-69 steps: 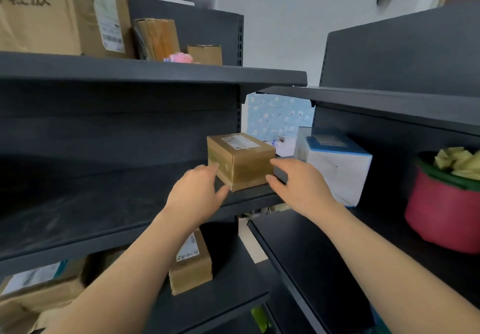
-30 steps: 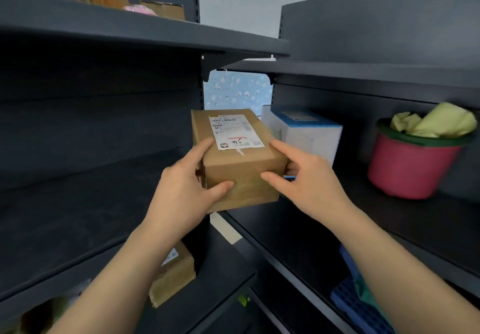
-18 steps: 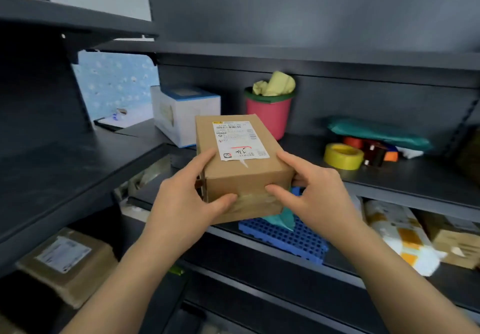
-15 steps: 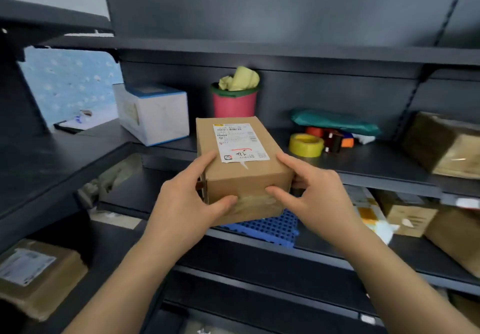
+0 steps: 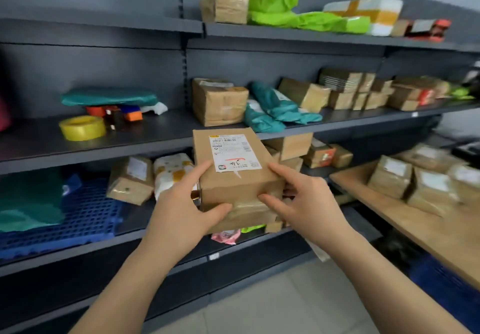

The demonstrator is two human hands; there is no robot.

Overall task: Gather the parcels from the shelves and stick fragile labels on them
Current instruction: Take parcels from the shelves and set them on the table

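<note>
- The cardboard parcel (image 5: 233, 185) is held in the air in front of the dark shelves (image 5: 145, 139), with its white shipping label (image 5: 233, 152) facing up.
- The left hand (image 5: 179, 214) grips its near left corner — fingers (image 5: 201, 170) clamped along the side edge, thumb on the front face.
- The right hand (image 5: 309, 204) grips the right side likewise, index finger at the top edge, thumb on the taped front.
- A yellow tape roll (image 5: 82, 127) lies on a shelf to the left; teal bags (image 5: 278, 108) and brown boxes (image 5: 220, 102) sit further right.
- More labelled parcels (image 5: 389, 175) rest on the wooden bench (image 5: 428, 235) at right.
</note>
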